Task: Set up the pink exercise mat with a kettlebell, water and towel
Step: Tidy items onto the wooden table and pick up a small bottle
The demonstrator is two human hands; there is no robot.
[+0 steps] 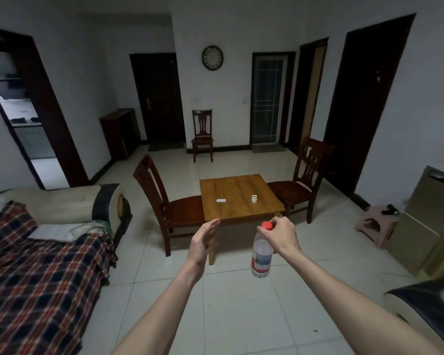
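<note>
Head view, right hand (280, 235) pinching water bottle (262, 254) cap, left hand (203, 239) relaxed

Dim, bluish indoor light is filling the room, with the brightest patch spilling in from the doorway (16, 103) at far left. The corners are darkening into heavy vignette. Wide-angle distortion is bending the door frames and walls outward toward the edges. The pale floor tiles (231, 303) are reflecting a soft sheen, while the wooden surface (239, 196) is casting a faint shadow beneath. Fine detail is looking slightly soft and smeared throughout.
</note>
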